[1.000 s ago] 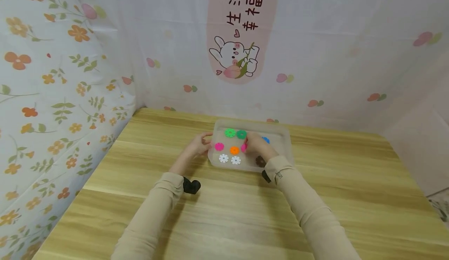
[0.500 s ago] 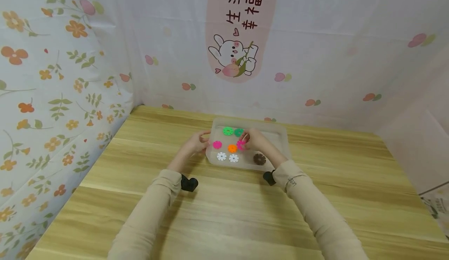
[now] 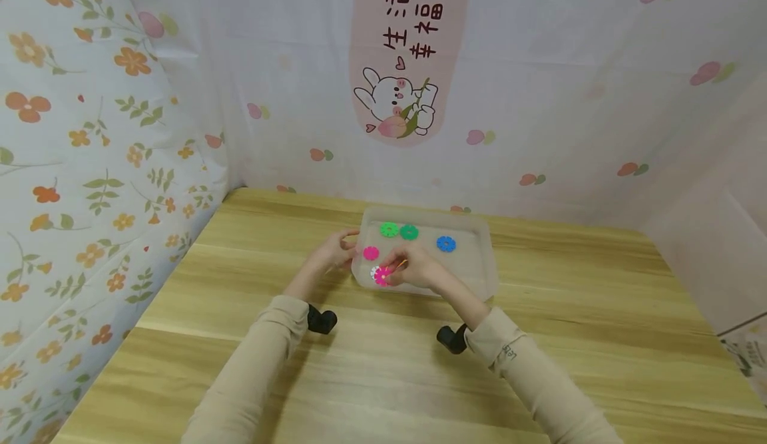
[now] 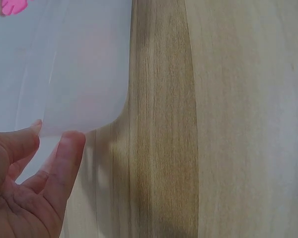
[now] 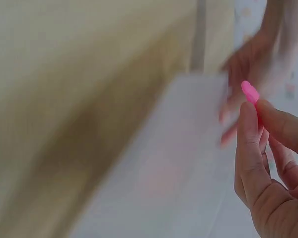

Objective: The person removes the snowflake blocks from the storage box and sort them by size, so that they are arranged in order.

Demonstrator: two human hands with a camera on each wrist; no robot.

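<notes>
My right hand point(image 3: 417, 267) pinches a pink snowflake building disc point(image 3: 383, 276) between thumb and fingertip, above the front left of a translucent plastic tray point(image 3: 490, 267). In the right wrist view the held pink disc point(image 5: 250, 92) stands on edge. With thumb and fingers, my left hand point(image 3: 333, 252) grips the tray's left rim; the left wrist view shows that rim point(image 4: 84, 130) at the fingertips. Inside the tray lie another pink disc point(image 3: 371, 253), a light green disc point(image 3: 389, 229), a dark green disc point(image 3: 409, 232) and a blue disc point(image 3: 446, 243). A white disc point(image 3: 374, 271) is mostly covered.
The tray stands on a wood-grain table point(image 3: 383, 364), close to a printed cloth backdrop point(image 3: 287, 131). A floral cloth point(image 3: 108, 164) hangs at the left. A sliver of orange shows beside the right fingers; the tray's front right is partly hidden by the hand and wrist.
My right hand has lifted the pink disc from the tray's middle and carried it left and towards the front. The blue disc has come into view. The left hand stays at the rim.
</notes>
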